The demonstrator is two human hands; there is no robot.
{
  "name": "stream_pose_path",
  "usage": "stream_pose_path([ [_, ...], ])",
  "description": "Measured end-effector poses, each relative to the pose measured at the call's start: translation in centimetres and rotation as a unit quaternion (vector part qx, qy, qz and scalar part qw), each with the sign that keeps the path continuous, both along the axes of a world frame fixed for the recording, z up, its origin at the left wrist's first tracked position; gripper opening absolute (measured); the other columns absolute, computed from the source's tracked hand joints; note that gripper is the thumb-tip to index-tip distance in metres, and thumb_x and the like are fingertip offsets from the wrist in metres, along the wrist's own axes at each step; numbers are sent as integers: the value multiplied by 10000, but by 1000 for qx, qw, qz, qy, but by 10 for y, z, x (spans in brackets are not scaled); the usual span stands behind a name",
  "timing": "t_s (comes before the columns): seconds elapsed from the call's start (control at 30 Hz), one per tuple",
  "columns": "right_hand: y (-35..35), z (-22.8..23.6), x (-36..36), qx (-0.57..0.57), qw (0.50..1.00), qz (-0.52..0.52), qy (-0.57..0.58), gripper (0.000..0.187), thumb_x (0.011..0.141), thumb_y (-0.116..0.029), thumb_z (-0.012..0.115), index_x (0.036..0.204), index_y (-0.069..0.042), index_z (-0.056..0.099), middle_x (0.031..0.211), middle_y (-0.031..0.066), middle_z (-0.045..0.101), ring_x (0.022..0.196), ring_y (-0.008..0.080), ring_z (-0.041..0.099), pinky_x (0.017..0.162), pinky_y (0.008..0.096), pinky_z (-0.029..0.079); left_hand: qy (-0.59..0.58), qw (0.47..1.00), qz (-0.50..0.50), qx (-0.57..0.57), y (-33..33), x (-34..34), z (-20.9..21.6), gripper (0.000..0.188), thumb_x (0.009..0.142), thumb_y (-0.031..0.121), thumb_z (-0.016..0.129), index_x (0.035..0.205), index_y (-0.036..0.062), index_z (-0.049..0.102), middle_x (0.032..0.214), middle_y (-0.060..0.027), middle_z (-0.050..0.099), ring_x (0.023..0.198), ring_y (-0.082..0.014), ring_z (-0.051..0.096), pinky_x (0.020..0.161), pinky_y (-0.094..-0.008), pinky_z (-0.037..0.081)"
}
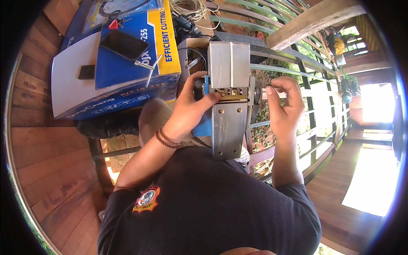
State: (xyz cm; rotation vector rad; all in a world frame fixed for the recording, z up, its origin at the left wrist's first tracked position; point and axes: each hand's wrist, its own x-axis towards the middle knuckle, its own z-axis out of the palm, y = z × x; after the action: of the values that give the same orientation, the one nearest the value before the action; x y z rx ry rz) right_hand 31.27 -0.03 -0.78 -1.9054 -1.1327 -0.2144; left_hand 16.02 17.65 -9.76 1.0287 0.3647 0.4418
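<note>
An electric planer (227, 127) is held upside down in front of my chest, its two grey metal sole plates facing up. Between the plates shows the cutter drum (229, 92), with a brass-coloured strip along it. My left hand (187, 110) grips the blue housing from the left, thumb beside the drum. On the planer's right side is a dark round part (257, 95). Just right of it, my right hand (284, 106) is raised with thumb and fingers curled together. Whether a small thing sits between those fingertips cannot be made out against the bright background.
A large blue, white and yellow carton (127, 91) stands at the left. On it lie a T-handle wrench (148, 68), a dark phone-like slab (124, 44), a small dark block (87, 72) and keys with a red tag (113, 24). Coiled cable (189, 8) lies behind; metal railings (314, 123) run along the right.
</note>
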Motion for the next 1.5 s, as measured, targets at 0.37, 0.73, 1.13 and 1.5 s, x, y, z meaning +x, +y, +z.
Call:
stream_pose_path([
  [0.37,1,-109,-28,147,898,125,394,631,1087,-517,564,1359,50,598,1305,157,643,1191,209,595,1036,379,455,82,989,102,-65,28,-54,-74,730,933,250,672,1545,-43,405,1415,-171,607,1318,-296,605,1137,-409,473],
  [0.73,63,-290,191,-135,921,-87,356,219,999,-138,685,1163,0,726,913,85,749,818,126,683,764,299,556,256,949,186,-16,10,-78,-63,874,764,547,910,1345,-12,573,1141,-75,690,1020,-187,678,859,-343,553],
  [1.13,243,-424,198,-297,931,171,-126,274,882,-118,643,1152,-115,691,1194,100,697,1222,330,657,942,446,610,296,939,176,15,-5,-76,-68,1071,736,581,938,1495,-4,459,1326,-81,631,1179,-218,638,978,-404,558],
  [1.5,139,-379,176,-195,907,372,10,415,828,-43,734,1240,-88,710,1413,112,667,1356,353,605,1076,431,564,272,941,198,-47,-11,-88,-77,1069,730,546,956,1509,17,450,1348,-81,624,1193,-234,642,978,-410,563],
])
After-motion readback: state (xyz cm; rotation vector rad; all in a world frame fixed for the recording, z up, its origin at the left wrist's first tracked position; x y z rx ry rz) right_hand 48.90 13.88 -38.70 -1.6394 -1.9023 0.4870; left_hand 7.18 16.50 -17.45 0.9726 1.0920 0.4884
